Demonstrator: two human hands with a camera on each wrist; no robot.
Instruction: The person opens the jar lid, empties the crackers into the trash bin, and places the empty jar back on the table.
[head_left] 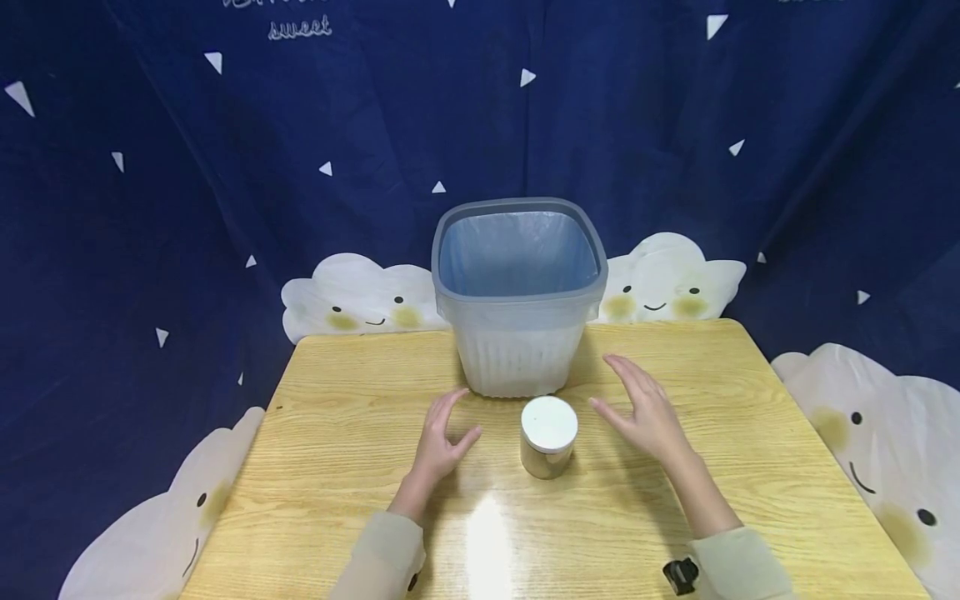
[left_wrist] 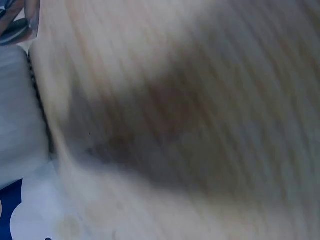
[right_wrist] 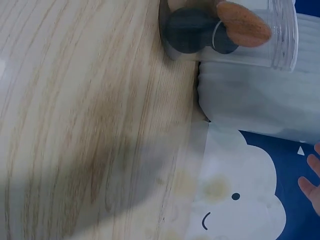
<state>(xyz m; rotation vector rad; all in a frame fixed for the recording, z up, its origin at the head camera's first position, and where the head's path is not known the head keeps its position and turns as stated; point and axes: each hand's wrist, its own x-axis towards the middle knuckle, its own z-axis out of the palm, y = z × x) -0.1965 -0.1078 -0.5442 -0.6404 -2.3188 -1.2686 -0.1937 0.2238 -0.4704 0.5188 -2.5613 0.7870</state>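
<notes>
A small clear jar (head_left: 549, 440) with a white lid stands upright on the wooden table (head_left: 337, 433), just in front of a grey bin (head_left: 519, 333) lined with a pale blue bag. My left hand (head_left: 448, 429) hovers left of the jar with fingers spread and relaxed, holding nothing. My right hand (head_left: 636, 404) is right of the jar, palm turned inward, fingers straight, also holding nothing. Neither hand touches the jar. In the right wrist view the jar (right_wrist: 225, 35) shows dark and orange-brown contents beside the bin's ribbed wall (right_wrist: 255, 100). The left wrist view is blurred; the bin (left_wrist: 15, 120) is at its left.
A dark blue curtain (head_left: 150, 208) with white triangles and cloud faces hangs behind and around the table. The bin stands at the table's far middle. Bare wood lies to the left, right and front of the jar. A cloud face (right_wrist: 220, 205) shows past the table edge.
</notes>
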